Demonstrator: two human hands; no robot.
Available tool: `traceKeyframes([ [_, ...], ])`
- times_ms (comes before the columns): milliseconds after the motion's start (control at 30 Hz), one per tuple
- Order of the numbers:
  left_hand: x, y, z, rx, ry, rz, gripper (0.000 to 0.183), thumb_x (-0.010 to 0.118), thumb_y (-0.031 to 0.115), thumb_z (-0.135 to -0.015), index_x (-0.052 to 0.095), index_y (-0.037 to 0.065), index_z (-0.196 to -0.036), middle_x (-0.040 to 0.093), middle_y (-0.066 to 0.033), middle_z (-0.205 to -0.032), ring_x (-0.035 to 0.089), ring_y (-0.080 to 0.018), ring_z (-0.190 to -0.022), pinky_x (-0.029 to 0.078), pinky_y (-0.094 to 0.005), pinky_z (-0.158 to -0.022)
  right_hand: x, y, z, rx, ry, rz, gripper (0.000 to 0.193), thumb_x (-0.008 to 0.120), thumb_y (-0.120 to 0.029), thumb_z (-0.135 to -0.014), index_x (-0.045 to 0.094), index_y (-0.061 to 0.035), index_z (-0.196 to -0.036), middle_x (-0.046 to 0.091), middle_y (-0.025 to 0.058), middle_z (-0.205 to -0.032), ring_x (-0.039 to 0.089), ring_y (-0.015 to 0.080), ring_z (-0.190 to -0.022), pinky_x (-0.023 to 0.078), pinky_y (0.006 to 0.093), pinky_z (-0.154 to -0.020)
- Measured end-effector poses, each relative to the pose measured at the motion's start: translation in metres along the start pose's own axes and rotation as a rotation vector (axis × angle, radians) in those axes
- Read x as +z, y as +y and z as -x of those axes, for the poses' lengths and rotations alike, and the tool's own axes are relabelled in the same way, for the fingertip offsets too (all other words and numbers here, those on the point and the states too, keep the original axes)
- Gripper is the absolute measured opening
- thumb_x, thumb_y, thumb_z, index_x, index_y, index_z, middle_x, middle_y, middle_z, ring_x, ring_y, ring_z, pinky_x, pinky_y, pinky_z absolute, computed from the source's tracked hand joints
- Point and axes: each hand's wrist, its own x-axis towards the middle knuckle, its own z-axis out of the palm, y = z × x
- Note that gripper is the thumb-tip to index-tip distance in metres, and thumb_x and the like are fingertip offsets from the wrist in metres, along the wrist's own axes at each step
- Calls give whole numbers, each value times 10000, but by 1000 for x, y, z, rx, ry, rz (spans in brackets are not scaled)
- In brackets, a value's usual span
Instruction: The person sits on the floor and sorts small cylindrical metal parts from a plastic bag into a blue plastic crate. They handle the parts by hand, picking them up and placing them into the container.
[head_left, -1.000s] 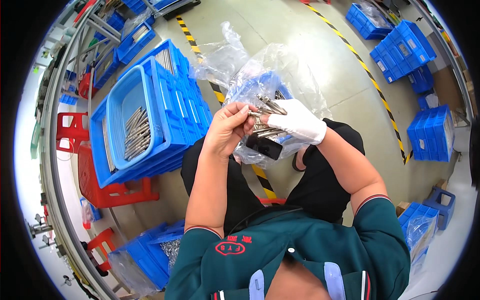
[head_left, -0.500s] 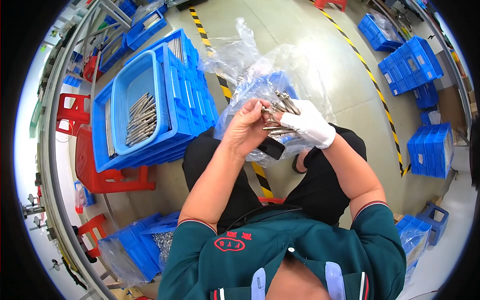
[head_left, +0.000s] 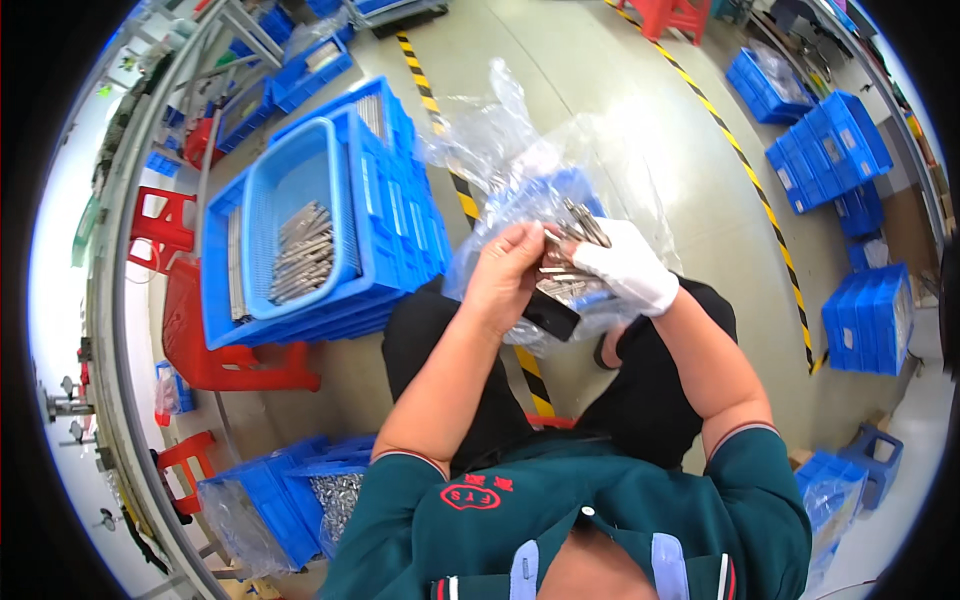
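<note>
My right hand (head_left: pixel 632 268), in a white glove, is closed round a bunch of slim metal rods (head_left: pixel 588 224) that fan out past the fingers. My bare left hand (head_left: pixel 508 268) meets it from the left, thumb and fingers pinched at the end of one rod. More rods (head_left: pixel 568 284) show just below the hands; whether they are gripped or lie beneath is unclear. Under both hands spreads a clear plastic bag (head_left: pixel 500 130) over a blue bin (head_left: pixel 560 186). A dark rectangular object (head_left: pixel 551 316) sits below my left fingers.
At left, a light blue basket (head_left: pixel 345 240) holding metal rods (head_left: pixel 302 256) rests on stacked blue crates (head_left: pixel 400 215), beside a red stool (head_left: pixel 190 335). Lower left, a blue bin holds small metal parts (head_left: pixel 338 497). More blue crates (head_left: pixel 868 318) stand at right, beyond striped floor tape (head_left: pixel 765 215).
The whole view has shifted, so the surroundings sit slightly lower and further right. My hands stay together at the rods, the left fingers now closer round the rod end.
</note>
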Motion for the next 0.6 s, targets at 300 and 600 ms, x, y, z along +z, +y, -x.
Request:
traceKeyframes([
  [300,-11,14,3,11,-3,-198,209,587,214,-898,635,21,-963,641,-29,-845,544,-97,-733,443,-253,-741,-2,11,-9,-19,13,123,274,590,-182,-891,604,28,-1067,640,44,-933,574,96,-840,470,245,-754],
  [600,-12,9,4,54,7,-342,246,607,225,-890,630,16,-1018,634,-10,-866,543,-81,-779,421,-241,-749,-6,17,-7,-23,32,80,268,598,-176,-890,612,33,-1058,642,49,-921,586,98,-831,479,245,-731],
])
